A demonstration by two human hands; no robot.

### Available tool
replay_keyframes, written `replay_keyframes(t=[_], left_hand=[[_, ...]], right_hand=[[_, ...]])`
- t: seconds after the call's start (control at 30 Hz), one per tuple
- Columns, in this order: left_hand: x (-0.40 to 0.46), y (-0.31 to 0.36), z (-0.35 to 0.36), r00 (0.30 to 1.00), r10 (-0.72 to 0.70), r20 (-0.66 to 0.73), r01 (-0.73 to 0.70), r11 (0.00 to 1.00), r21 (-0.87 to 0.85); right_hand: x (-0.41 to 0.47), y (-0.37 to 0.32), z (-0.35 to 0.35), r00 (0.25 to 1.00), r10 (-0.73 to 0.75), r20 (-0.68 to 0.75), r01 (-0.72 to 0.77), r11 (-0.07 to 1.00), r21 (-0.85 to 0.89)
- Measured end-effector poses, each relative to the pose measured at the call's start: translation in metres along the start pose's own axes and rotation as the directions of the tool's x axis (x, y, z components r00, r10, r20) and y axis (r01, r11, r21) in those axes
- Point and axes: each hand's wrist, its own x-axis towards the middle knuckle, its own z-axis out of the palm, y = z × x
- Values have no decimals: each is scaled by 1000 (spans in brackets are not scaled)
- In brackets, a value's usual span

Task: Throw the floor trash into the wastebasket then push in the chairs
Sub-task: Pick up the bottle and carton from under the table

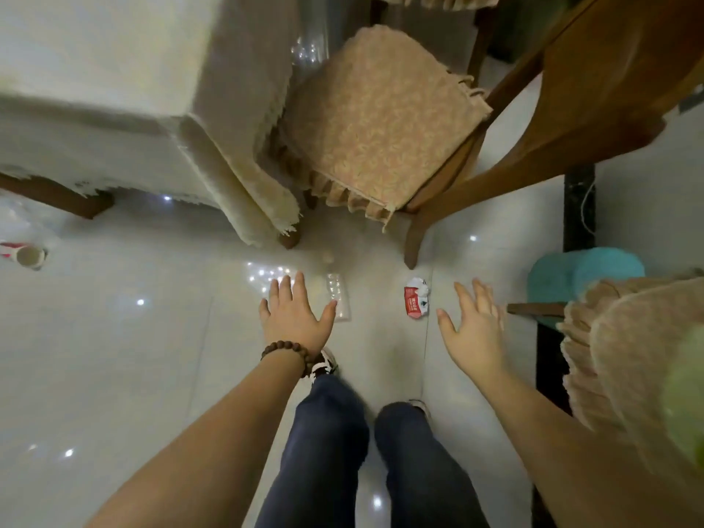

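On the glossy white tiled floor (114,356), just ahead of the person's feet, lie two pieces of trash. One is a crumpled red-and-white paper wrapper (416,302), resting near the foot of a wooden chair leg and between the two outstretched hands. The other is a clear plastic blister tray (338,301), lying just beside the thumb side of the left hand (292,318). Neither item is touched.

Left hand: grip released, fingers spread, palm down, holding nothing; a brown wooden bead bracelet (289,354) sits on the wrist. Right hand (474,327): grip likewise released, fingers splayed, empty, to the right of the wrapper.

Beyond the trash stands a brown wooden chair with a tan patterned fringed seat cushion (377,123), pulled out from the counter draped in a cream fringed cloth (114,89) at upper left. A second chair with a similar tan cushion (617,344) occupies the right edge of view, close to the right forearm. Behind it a teal fuzzy object (583,270) rests on the floor.

At far left, well apart from the hands, a white cup with red markings (26,255) lies on its side on the floor. Dark blue trousers (327,451) and one patterned shoe (324,363) are visible below the forearms. No wastebasket can be identified.
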Motion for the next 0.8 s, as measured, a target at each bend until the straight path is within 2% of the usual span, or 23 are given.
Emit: replay_keyframes(t=[0.13,0.3,0.5,0.63,0.8], left_hand=[[48,-7,44,997,20,73,-22,999,34],[115,-11,151,990,-5,139,0,999,34],[196,-16,306,980,-142,137,156,983,-99],[237,-22,381,960,-246,130,268,945,-189],[291,-21,440,929,-355,103,369,876,-309]], right_hand=[[32,1,55,999,37,25,-37,999,1],[85,43,164,995,71,64,-75,996,56],[147,136,303,990,106,93,-108,994,12],[193,180,362,992,114,62,-113,993,-23],[261,202,413,979,199,37,-200,979,34]])
